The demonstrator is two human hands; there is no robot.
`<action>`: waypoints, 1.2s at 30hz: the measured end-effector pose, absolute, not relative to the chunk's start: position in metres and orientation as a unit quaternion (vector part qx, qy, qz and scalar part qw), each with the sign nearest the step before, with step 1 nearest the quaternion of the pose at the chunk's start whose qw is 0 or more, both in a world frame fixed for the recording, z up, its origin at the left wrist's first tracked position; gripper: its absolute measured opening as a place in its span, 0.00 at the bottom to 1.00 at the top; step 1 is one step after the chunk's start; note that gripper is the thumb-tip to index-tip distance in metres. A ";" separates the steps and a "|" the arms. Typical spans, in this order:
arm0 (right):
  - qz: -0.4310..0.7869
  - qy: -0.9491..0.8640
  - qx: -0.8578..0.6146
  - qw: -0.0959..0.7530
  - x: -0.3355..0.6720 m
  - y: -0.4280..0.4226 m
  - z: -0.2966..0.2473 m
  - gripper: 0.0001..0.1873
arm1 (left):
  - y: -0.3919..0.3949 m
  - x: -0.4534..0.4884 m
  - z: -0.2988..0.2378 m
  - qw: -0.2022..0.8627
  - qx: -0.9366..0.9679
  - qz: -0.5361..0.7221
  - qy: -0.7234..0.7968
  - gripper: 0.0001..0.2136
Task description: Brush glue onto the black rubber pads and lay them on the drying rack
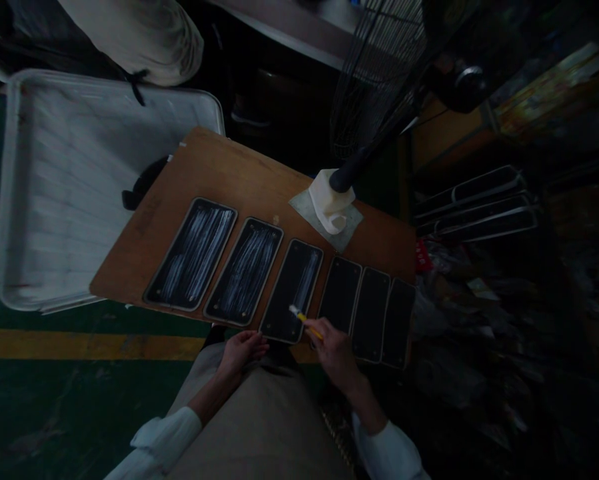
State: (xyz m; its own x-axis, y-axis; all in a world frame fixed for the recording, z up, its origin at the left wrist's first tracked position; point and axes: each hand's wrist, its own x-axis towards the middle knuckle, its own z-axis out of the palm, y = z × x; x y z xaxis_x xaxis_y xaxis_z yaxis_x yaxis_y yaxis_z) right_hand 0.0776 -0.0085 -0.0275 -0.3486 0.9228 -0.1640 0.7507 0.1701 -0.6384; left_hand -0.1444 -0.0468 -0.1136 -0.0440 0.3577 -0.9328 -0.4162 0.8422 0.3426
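Observation:
A small brush [296, 312] with a yellow handle and pale bristles is gripped in my right hand [335, 353]. Its tip rests over the third black panel [282, 303], a rounded rectangle with a light rim and a few white streaks on its upper right. My left hand [243, 352] has its fingers closed at that panel's lower left corner, pinching the edge. To the left lie two black panels, the first panel [193, 257] and the second panel [244, 272], both streaked white. On the right, plain dark panels [340, 293] lie side by side.
The panels lie on a brown wooden board [249, 170]. A cut white plastic container [329, 200] stands on a grey sheet at its back. A large white tray [74, 180] is at left. A fan [369, 80] stands behind, and a person's leg [144, 40] shows at the top left.

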 end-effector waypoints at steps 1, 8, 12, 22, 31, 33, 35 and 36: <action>0.300 -0.759 -0.558 0.146 0.080 0.014 -0.030 0.13 | -0.047 -0.144 -0.114 0.691 -0.022 0.279 0.667 0.04; 0.164 -0.792 -0.567 0.156 0.078 0.122 -0.059 0.13 | -0.048 -0.143 -0.113 0.690 -0.027 0.290 0.663 0.05; 0.190 -0.806 -0.545 0.129 0.069 0.096 -0.065 0.13 | -0.046 -0.144 -0.111 0.687 -0.033 0.284 0.668 0.03; 0.372 -0.778 -0.501 0.074 0.058 -0.048 -0.027 0.12 | -0.044 -0.146 -0.112 0.694 -0.034 0.287 0.660 0.04; 0.216 -0.771 -0.566 0.196 0.065 0.095 -0.049 0.13 | -0.051 -0.147 -0.117 0.699 -0.023 0.296 0.651 0.04; 0.192 -0.782 -0.566 0.178 0.059 0.106 -0.061 0.13 | -0.052 -0.147 -0.119 0.699 -0.021 0.296 0.651 0.04; 0.190 -0.798 -0.554 0.143 0.052 0.094 -0.069 0.12 | -0.052 -0.147 -0.119 0.698 -0.021 0.297 0.651 0.04; 0.197 -0.808 -0.542 0.122 0.049 0.080 -0.071 0.12 | -0.051 -0.147 -0.119 0.698 -0.022 0.297 0.652 0.04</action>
State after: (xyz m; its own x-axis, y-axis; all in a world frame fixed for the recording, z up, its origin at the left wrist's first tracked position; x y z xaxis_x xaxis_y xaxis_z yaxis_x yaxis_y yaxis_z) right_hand 0.0487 0.0804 -0.0708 -0.3833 0.9235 -0.0153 0.8273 0.3359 -0.4503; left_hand -0.1468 -0.0511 -0.1195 -0.0251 0.3859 -0.9222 -0.4426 0.8229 0.3564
